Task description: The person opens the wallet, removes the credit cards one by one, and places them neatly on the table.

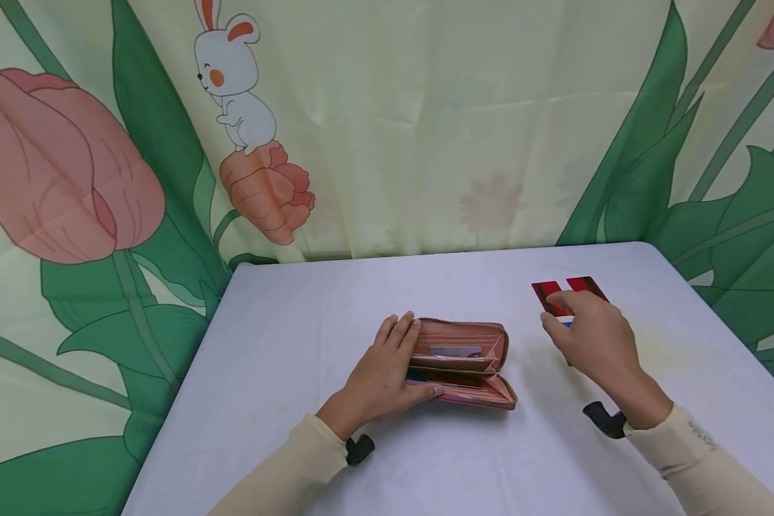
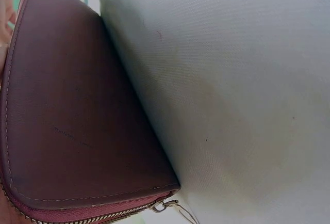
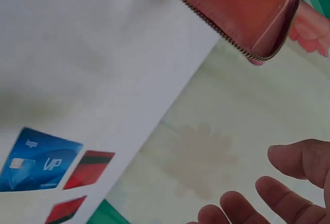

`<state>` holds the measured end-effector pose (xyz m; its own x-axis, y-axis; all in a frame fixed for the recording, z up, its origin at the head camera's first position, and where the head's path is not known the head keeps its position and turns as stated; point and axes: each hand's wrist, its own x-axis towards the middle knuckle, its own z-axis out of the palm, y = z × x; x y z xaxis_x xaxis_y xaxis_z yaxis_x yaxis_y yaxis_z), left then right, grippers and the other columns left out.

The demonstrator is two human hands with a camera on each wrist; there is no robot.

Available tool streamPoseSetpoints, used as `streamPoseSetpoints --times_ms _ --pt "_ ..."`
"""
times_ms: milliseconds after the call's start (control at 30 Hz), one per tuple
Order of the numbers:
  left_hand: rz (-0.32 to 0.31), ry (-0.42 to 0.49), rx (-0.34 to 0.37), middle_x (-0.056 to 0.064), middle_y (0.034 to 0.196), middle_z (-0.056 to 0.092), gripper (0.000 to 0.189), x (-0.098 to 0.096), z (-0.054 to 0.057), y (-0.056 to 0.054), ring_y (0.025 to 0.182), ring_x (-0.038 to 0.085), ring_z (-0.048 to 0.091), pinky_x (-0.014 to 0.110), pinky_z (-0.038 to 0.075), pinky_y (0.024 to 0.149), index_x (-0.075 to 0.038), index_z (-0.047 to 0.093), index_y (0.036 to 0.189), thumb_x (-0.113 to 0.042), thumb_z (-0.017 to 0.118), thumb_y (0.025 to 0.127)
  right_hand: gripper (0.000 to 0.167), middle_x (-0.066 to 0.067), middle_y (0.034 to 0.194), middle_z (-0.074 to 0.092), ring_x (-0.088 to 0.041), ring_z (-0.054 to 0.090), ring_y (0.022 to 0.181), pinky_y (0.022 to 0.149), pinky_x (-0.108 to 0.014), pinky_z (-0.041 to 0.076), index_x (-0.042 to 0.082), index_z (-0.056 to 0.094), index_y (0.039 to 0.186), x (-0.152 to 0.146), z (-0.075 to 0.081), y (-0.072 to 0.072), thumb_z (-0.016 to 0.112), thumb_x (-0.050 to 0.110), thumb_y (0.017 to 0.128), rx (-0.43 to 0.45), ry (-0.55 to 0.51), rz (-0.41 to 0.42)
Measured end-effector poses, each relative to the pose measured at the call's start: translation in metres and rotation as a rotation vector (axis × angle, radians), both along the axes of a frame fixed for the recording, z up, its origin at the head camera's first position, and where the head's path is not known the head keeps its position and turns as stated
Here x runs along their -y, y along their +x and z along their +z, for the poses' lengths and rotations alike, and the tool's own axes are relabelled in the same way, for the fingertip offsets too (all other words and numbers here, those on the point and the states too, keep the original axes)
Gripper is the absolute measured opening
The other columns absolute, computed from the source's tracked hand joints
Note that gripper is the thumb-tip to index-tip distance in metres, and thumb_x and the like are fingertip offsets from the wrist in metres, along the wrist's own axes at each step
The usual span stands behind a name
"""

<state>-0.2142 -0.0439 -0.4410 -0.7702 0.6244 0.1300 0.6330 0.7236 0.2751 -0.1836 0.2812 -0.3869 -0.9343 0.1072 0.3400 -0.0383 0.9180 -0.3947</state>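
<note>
A pink zip-around wallet (image 1: 464,330) stands unzipped on the table, its compartments facing up. My left hand (image 1: 380,373) holds its left end, fingers on the far side and thumb across the near flap. A pale card (image 1: 456,351) shows in one slot. The left wrist view shows the wallet's dark outer cover (image 2: 77,105) and zipper pull. To the right, my right hand (image 1: 596,340) hovers over the loose cards, thumb and fingers apart, holding nothing. Those cards are a blue card (image 3: 44,162) with a chip and two red cards (image 3: 90,170) with dark stripes.
A white cloth covers the table (image 1: 284,315). Behind its far edge hangs a curtain (image 1: 393,143) printed with tulips, leaves and a rabbit. Dark wrist straps (image 1: 606,421) sit at the cuffs of the cream sleeves.
</note>
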Motion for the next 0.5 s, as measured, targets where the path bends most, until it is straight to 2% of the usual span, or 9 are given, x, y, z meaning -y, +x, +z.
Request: streamPoseSetpoints --times_ms 233,400,500 --pt "-0.003 -0.006 0.000 0.015 0.173 0.020 0.107 0.000 0.000 0.000 0.157 0.037 0.021 0.046 0.034 0.122 -0.004 0.023 0.166 -0.070 0.064 0.092 0.029 -0.025 0.109 0.074 -0.041 0.070 0.094 0.069 -0.058 0.057 -0.004 0.074 0.116 0.019 0.008 0.001 0.075 0.009 0.090 -0.091 -0.017 0.121" --pt "-0.002 0.002 -0.002 0.014 0.172 0.022 0.106 0.000 0.000 0.001 0.157 0.036 0.021 0.046 0.035 0.121 -0.004 0.026 0.165 -0.069 0.066 0.092 0.027 -0.020 0.109 0.075 -0.036 0.071 0.094 0.064 -0.050 0.059 0.000 0.075 0.113 0.035 0.010 -0.001 0.079 0.005 0.086 -0.182 0.048 0.213" --pt "0.000 0.005 0.000 0.013 0.172 0.022 0.106 0.001 0.001 0.001 0.157 0.036 0.020 0.046 0.035 0.121 -0.004 0.026 0.165 -0.069 0.066 0.091 0.028 -0.017 0.108 0.075 -0.034 0.072 0.093 0.059 -0.046 0.058 0.002 0.076 0.111 0.043 0.010 -0.002 0.080 0.005 0.084 -0.202 0.085 0.246"
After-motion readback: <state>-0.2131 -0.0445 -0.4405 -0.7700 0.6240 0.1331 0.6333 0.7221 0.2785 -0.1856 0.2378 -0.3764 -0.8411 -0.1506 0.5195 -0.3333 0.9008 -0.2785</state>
